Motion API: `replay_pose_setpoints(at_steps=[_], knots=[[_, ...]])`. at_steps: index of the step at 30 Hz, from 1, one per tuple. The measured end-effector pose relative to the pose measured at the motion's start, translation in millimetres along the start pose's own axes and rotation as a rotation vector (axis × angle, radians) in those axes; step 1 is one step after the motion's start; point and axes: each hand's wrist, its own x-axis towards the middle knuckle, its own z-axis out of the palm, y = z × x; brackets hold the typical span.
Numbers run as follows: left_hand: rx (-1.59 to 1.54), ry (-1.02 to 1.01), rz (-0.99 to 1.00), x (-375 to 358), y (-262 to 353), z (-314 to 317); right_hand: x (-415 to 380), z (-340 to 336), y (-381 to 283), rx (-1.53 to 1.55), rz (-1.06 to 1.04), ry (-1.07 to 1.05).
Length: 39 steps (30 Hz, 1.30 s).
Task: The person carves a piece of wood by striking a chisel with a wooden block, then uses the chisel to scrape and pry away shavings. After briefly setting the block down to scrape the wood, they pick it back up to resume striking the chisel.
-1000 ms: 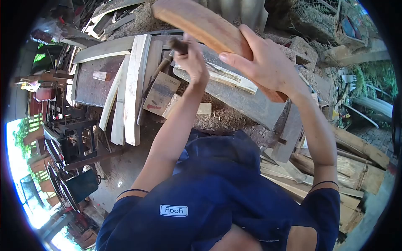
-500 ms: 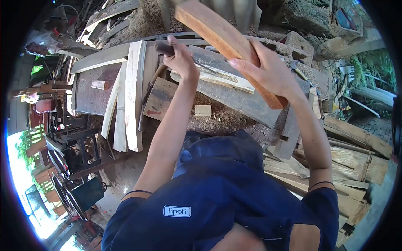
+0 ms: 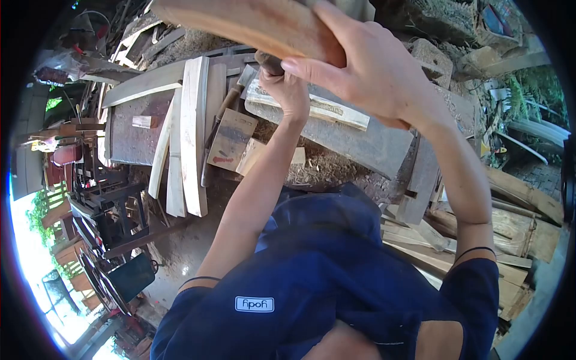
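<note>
My right hand (image 3: 378,72) grips a thick reddish-brown wooden block (image 3: 258,27), raised close to the camera at the top centre. Lower and to the left, my left hand (image 3: 287,90) is closed round the dark handle (image 3: 270,62) of a tool; the rest of the tool cannot be made out. Behind that hand, a pale notched piece of wood (image 3: 336,114) lies on a wide grey board (image 3: 366,144). Wood shavings are scattered near the board's lower edge.
Long pale strips (image 3: 193,138) lie across the bench at the left, beside a hammer (image 3: 219,120) and a stained wooden block (image 3: 231,139). A small offcut (image 3: 144,122) sits farther left. Planks (image 3: 510,231) are piled at the right, and a dark machine (image 3: 111,210) stands at the left.
The reddish-brown block has moved left and nearer the camera with my right hand. My left hand has shifted right with the dark handle, which now overlaps the block's lower edge in view.
</note>
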Motion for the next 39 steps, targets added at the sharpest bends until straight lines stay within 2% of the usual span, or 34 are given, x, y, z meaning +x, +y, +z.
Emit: replay_pose_setpoints(at_steps=[1,2,3,5,6,7,9,10,12,13,16,18,26,28,32,35,36,38,39], knots=[[-0.034,-0.031,-0.007,4,-7,-3,-2,8,1,0.116,-0.030,0.094],[-0.251,-0.010,-0.072,8,-18,-9,-3,15,1,0.231,-0.063,0.192],[-0.252,-0.014,-0.069,10,-18,-11,-4,20,4,0.229,-0.065,0.197],[0.140,-0.022,0.085,19,-14,-15,-6,24,12,0.023,-0.012,-0.028],[0.194,0.041,0.161,34,-16,-23,-10,20,12,0.041,0.084,-0.125],[0.193,0.039,0.162,39,-3,-24,-13,25,19,0.040,0.084,-0.122],[0.039,0.430,-0.178,45,20,-33,-24,55,43,0.283,0.204,-0.058],[0.048,0.559,-0.201,51,18,-43,-31,65,50,0.423,0.253,-0.039],[0.041,0.767,-0.293,59,15,-58,-44,73,59,0.436,0.320,-0.052],[-0.009,0.740,-0.303,57,17,-66,-52,76,62,0.446,0.387,-0.060],[-0.028,0.745,-0.318,55,22,-64,-71,92,77,0.477,0.387,-0.006],[0.012,0.604,-0.243,49,22,-54,-77,97,82,0.470,0.398,-0.012],[0.117,0.440,-0.149,38,12,-26,-65,81,74,0.453,0.431,-0.054],[0.155,0.350,-0.033,31,13,-15,-54,68,67,0.455,0.282,0.069],[0.195,0.286,0.000,20,17,6,-28,16,36,0.457,0.060,0.243],[0.259,0.185,0.083,23,6,1,-21,-34,-32,0.534,0.046,0.361],[0.261,0.212,0.110,29,-8,-5,-16,-44,-26,0.536,0.041,0.363],[0.227,0.198,0.102,22,7,6,-3,-61,-3,0.805,-0.124,-0.015],[0.199,0.188,0.085,18,12,9,0,-68,-3,0.809,-0.118,-0.013]])
